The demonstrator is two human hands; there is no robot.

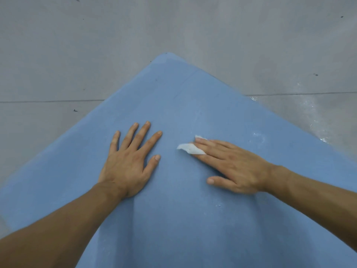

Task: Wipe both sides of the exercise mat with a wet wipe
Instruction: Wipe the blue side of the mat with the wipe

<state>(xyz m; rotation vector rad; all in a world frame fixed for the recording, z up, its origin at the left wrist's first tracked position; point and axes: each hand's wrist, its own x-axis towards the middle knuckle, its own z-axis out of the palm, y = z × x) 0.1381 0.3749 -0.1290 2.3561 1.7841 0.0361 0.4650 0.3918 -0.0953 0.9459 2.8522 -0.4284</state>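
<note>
A blue exercise mat (173, 97) lies flat on the floor, one corner pointing away from me. My left hand (129, 161) rests flat on the mat with its fingers spread. To its right, my right hand (231, 163) lies flat with straight fingers pressing a small white wet wipe (188, 147) onto the mat. Part of the wipe sticks out from under the fingertips; the rest is hidden beneath them. Faint wet streaks show on the mat near the right hand.
Grey tiled floor (77, 55) surrounds the mat, with a few dark specks. A wet, shiny patch (313, 113) lies on the floor right of the mat's edge.
</note>
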